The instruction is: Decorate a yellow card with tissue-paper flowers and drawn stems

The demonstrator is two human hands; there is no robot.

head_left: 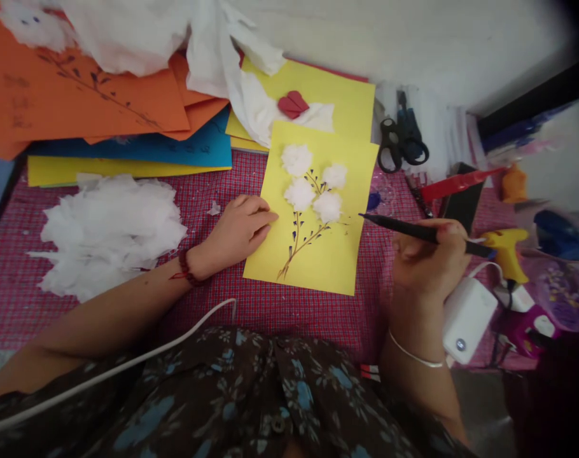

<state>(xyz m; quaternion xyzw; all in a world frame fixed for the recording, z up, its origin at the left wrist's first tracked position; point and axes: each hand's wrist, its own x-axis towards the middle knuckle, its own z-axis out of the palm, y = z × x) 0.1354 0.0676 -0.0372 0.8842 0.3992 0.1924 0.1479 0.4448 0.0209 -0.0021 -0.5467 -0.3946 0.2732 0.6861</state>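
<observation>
A yellow card (327,267) lies on the checked cloth in front of me. It bears drawn brown stems with dark leaves, and several fluffy white blossoms (299,194) sit on its upper half. My left hand (239,229) rests flat at the card's left edge, fingers stretched out and fingertips touching it. In my right hand (425,254) is a black marker pen (399,227), gripped between thumb and fingers. The pen's tip points left, over the card's right edge; whether it touches the paper I cannot tell.
White fluffy tissue (112,229) is heaped at left. Orange cards (127,108), blue and yellow sheets are stacked behind it. Black-handled scissors (389,143) lie at back right. A white power bank (469,318) and a yellow glue gun (506,251) sit right of my hand. A white cable (175,343) crosses my front.
</observation>
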